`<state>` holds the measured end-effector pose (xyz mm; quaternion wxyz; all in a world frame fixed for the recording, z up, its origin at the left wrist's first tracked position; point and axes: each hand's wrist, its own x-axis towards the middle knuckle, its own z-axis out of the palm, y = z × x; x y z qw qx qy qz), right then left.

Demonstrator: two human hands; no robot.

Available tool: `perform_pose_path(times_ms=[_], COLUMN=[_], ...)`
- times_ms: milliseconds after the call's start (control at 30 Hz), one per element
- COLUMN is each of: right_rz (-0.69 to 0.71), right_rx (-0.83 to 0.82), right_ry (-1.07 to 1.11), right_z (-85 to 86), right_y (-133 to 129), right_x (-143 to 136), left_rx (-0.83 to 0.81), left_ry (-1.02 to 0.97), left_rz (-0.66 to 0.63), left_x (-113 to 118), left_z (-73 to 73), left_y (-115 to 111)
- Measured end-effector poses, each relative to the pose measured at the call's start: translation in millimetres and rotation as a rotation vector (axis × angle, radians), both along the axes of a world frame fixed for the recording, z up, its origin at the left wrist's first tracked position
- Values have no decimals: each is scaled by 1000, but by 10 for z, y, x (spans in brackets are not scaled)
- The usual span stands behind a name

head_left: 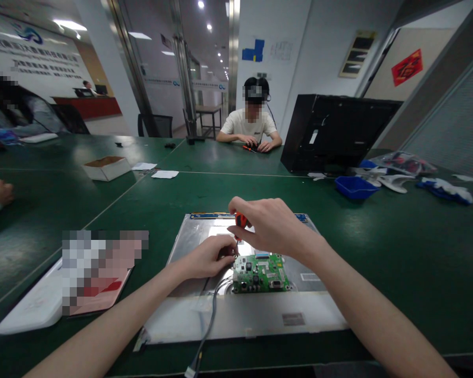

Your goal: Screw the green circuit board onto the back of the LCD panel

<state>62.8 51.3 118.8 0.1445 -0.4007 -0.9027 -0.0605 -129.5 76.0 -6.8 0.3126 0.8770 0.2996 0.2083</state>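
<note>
Two hands over flat silver metal panel [236, 315]: right hand [270, 223] grips orange-handled screwdriver [240, 220]; left hand [208, 257], fingers pinched, steadies green circuit board [262, 273] at its corner.

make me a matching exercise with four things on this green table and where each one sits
Things:
1. circuit board
2. blue tray
3. cardboard box
4. screwdriver

Places:
A. in the right hand
B. far left on the table
C. on the metal panel, by the left hand
D. right, near the black monitor shell

Pairs: 1-C, 2-D, 3-B, 4-A
</note>
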Motion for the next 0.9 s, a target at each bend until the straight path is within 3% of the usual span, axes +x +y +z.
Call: perform_pose_path(times_ms=[167, 367, 533, 900], right_rz=[-84, -122, -102, -97], right_rx=[87, 139, 143, 134], right_ry=[49, 24, 22, 1], right_z=[85, 100, 81, 88], right_y=[28, 57, 53, 49], right_x=[119, 153, 139, 148], left_rx=[36, 241, 256, 298], left_ry=[-23, 3, 143, 91], left_rz=[55, 129, 65, 148], left_x=[-2, -25, -24, -22], left_z=[21, -62, -120, -141], left_y=[-6, 54, 79, 153])
